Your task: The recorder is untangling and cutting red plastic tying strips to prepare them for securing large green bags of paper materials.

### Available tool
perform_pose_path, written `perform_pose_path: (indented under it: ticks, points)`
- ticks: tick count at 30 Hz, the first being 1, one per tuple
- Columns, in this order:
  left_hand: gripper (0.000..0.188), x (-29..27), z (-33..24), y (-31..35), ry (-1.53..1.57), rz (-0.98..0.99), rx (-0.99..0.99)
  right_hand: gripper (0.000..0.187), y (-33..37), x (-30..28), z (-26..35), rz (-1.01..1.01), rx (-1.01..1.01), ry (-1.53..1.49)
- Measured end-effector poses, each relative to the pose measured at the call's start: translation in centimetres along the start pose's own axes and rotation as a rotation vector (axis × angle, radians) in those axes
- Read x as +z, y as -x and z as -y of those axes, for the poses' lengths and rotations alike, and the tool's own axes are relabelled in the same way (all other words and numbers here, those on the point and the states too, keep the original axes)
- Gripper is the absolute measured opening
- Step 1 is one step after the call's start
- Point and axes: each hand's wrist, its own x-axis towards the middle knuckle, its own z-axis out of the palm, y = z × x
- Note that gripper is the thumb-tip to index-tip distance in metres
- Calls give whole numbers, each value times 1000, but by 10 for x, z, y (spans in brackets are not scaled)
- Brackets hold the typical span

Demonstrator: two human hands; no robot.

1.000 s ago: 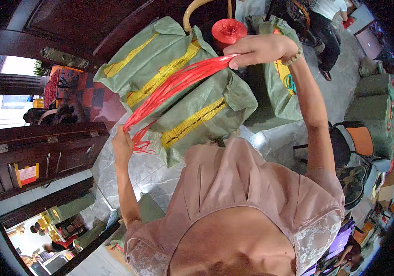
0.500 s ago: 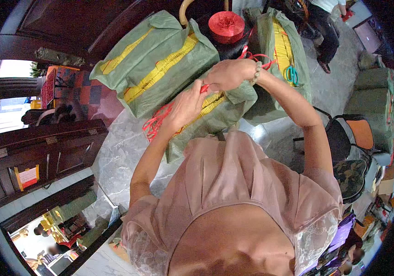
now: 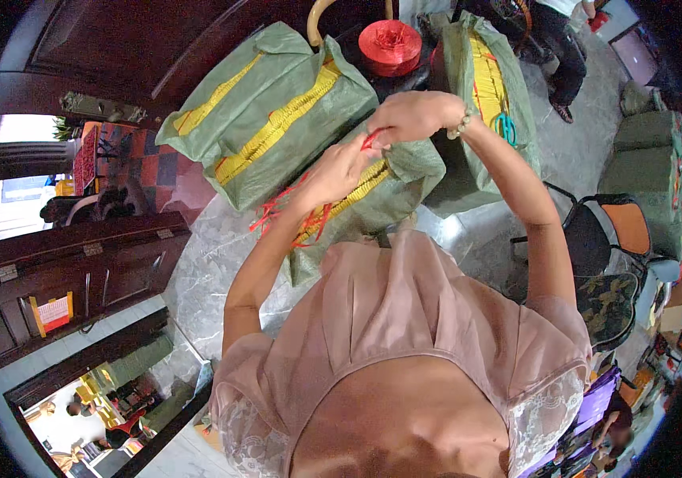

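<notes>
Red plastic twine (image 3: 289,213) is pinched taut between my closed left hand (image 3: 333,174) and right hand (image 3: 409,117) above the green sack (image 3: 393,171), ready for tying.

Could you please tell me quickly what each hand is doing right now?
Left hand: closed on the red string.
Right hand: closed, fingers pinching the same red string.

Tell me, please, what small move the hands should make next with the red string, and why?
Probably draw the two hands apart to pull the string snug. The left hand and right hand meet above the green woven sack, pinching the red plastic string between them, and its loose ends dangle slack below the left hand, so any knot looks untightened.
</notes>
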Motion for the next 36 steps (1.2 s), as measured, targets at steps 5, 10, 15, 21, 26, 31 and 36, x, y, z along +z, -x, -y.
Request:
perform_pose_path:
  ticks: [5, 10, 15, 21, 26, 31, 36]
  points:
    - [19, -5, 11, 5, 40, -274, -164, 68, 23, -21, -29, -321, 187, -635]
    - [19, -2, 26, -7, 337, -439, -193, 46, 19, 2, -49, -611, 127, -802]
    - [22, 16, 24, -29, 181, -569, -167, 16, -20, 36, -35, -1096, 40, -1257]
    - [24, 34, 19, -47, 61, -511, -85, 11, -44, 37, -7, -1305, -49, -1618]
    - [18, 38, 22, -56, 9, -485, -105, 16, -44, 34, 5, -1356, 1, -1333]
    - [24, 2, -11, -53, 343, -683, 160, 35, -54, 33, 8, -1415, 7, -1238]
    - [33, -75, -72, -12, 1024, -813, 274, 56, -102, 66, 64, -845, 13, -1529]
